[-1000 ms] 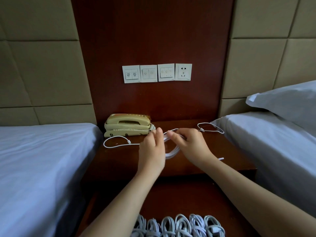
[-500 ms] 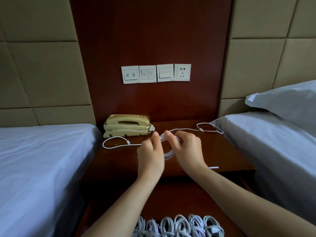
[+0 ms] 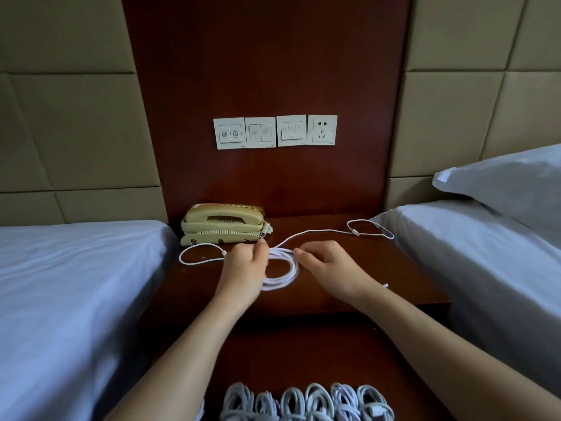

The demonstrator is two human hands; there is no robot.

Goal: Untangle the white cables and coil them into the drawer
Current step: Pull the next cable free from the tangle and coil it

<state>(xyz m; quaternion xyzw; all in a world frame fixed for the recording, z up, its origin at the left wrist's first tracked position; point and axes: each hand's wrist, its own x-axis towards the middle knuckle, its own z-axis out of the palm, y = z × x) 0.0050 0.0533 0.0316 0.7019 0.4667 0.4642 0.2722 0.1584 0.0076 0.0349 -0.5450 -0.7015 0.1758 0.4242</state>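
The white cable [image 3: 282, 279] lies mid-bench [image 3: 394, 268]. One free tail bows out toward 9 o'clock, passing just below the telephone [image 3: 223, 223], which sits at 11. The left hand [image 3: 243, 268] pinches the top of the gathered loops, fingers and thumb curled round them. The loops lie flat between the two hands. The right hand [image 3: 331, 268] has its fingers curled, tips against the coil's right side (whether they actually pinch a strand I cannot tell). The other tail runs off to 2 o'clock and ends at the edge of the right-hand bed [image 3: 470, 253].

The step in hand looks like winding. It would go best with the left hand pinning the loops while the right feeds slack in from the 2 o'clock tail, each turn matching the last and laid without twist. At 6 o'clock the drawer [image 3: 349, 354] already holds a row of finished coils [image 3: 306, 402].
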